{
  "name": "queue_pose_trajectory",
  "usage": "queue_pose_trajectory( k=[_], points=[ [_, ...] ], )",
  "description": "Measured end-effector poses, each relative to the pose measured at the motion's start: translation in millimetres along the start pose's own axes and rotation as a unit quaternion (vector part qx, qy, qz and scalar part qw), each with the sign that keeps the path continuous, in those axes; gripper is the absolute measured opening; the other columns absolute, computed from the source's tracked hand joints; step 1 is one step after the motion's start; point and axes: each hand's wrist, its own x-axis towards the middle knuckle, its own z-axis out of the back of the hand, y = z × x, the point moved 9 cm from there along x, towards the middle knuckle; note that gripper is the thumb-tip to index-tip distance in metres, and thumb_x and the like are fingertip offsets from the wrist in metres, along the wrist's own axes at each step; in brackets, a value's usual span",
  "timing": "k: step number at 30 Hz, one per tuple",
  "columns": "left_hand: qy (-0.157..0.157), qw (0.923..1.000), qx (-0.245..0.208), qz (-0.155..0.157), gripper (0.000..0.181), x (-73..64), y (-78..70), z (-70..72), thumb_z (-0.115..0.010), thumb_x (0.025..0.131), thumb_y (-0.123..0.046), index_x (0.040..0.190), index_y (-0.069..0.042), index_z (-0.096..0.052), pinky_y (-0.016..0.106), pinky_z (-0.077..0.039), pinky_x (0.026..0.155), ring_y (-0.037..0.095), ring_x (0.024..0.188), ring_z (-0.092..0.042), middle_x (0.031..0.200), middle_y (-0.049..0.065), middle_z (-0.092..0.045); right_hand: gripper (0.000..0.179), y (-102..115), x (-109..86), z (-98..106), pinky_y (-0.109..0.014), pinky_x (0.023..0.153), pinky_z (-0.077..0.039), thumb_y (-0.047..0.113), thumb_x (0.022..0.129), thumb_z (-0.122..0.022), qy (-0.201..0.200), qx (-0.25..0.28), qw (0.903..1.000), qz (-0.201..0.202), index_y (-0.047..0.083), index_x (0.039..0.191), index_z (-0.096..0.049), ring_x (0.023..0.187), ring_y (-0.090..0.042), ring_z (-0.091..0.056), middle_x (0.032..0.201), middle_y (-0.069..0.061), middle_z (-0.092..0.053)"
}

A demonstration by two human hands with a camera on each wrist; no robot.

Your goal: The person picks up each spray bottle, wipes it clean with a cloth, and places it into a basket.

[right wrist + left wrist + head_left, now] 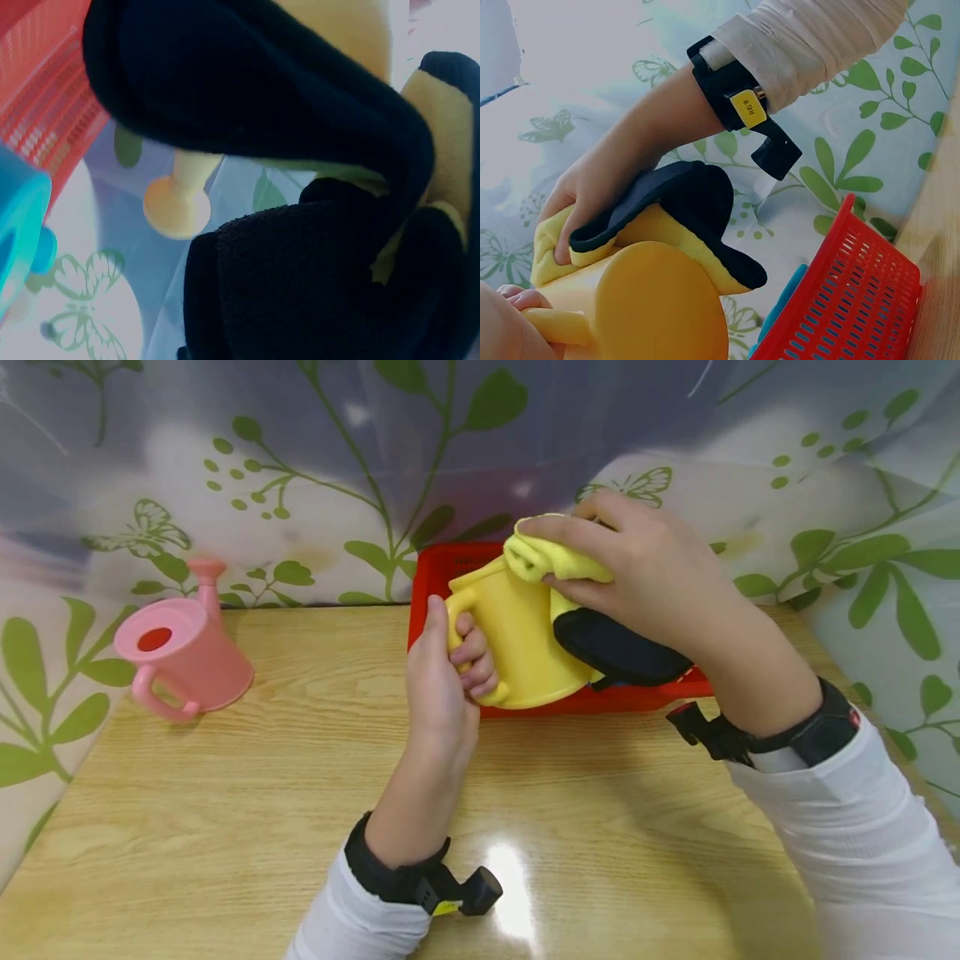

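My left hand [448, 681] grips the handle of a yellow watering can [528, 635], its fingers curled through the loop. The can is tilted over a red basket. My right hand [637, 564] pinches a cloth, yellow on one side and dark navy on the other, against the can's top rim. Yellow cloth [558, 556] bunches under the fingers, and the dark side hangs down along the can's flank. In the left wrist view the cloth [667, 202] drapes over the can's side, near its round base [664, 307]. The can's spout [180, 206] shows in the right wrist view.
A pink watering can [195, 652] stands on the wooden table [262, 827] at the left. The red basket [847, 292] is behind my hands, against a leaf-patterned curtain [315, 460]. Something turquoise [19, 217] sits in the basket.
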Motion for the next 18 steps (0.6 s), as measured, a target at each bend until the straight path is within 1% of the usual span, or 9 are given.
queue_pose_trajectory(
  k=[2, 5, 12, 18],
  points=[
    [-0.003, 1.0, -0.001, 0.001, 0.037, -0.1, -0.3, 0.1, -0.034, 0.105, -0.037, 0.077, -0.014, -0.04, 0.019, -0.019, 0.044, 0.007, 0.044, -0.023, 0.055, -0.007, -0.027, 0.043, -3, 0.3, -1, -0.038, 0.063, -0.045, 0.014, 0.085, -0.074, 0.002, -0.001, 0.9997, -0.025, 0.014, 0.127, -0.062, 0.075, -0.029, -0.052, 0.093, -0.017, -0.056],
    [-0.005, 1.0, -0.003, 0.003, 0.037, -0.3, -0.2, 0.3, -0.034, 0.105, -0.037, 0.076, -0.013, -0.04, 0.019, -0.018, 0.044, 0.007, 0.044, -0.022, 0.055, -0.007, -0.026, 0.043, -2, -0.9, -2, -0.037, 0.061, -0.044, 0.016, 0.086, -0.073, 0.002, -0.008, 0.9993, -0.035, 0.016, 0.127, -0.062, 0.073, -0.028, -0.051, 0.094, -0.017, -0.056],
    [0.0, 0.9999, -0.011, 0.006, 0.039, -0.9, -0.2, 0.3, -0.032, 0.105, -0.037, 0.075, -0.013, -0.039, 0.019, -0.017, 0.044, 0.006, 0.043, -0.021, 0.055, -0.007, -0.025, 0.044, 4, -5.5, 0, -0.039, 0.061, -0.046, 0.009, 0.082, -0.076, -0.019, -0.013, 0.9997, 0.005, 0.014, 0.123, -0.063, 0.076, -0.031, -0.054, 0.096, -0.019, -0.058],
    [0.005, 0.9997, -0.017, 0.017, 0.039, -0.9, 1.8, -0.2, -0.034, 0.105, -0.038, 0.075, -0.013, -0.04, 0.019, -0.017, 0.045, 0.006, 0.044, -0.021, 0.055, -0.007, -0.025, 0.048, 10, -13.1, 3, -0.042, 0.06, -0.046, 0.007, 0.078, -0.079, -0.036, -0.023, 0.9987, 0.027, 0.013, 0.122, -0.061, 0.075, -0.034, -0.056, 0.094, -0.02, -0.058]
  ],
)
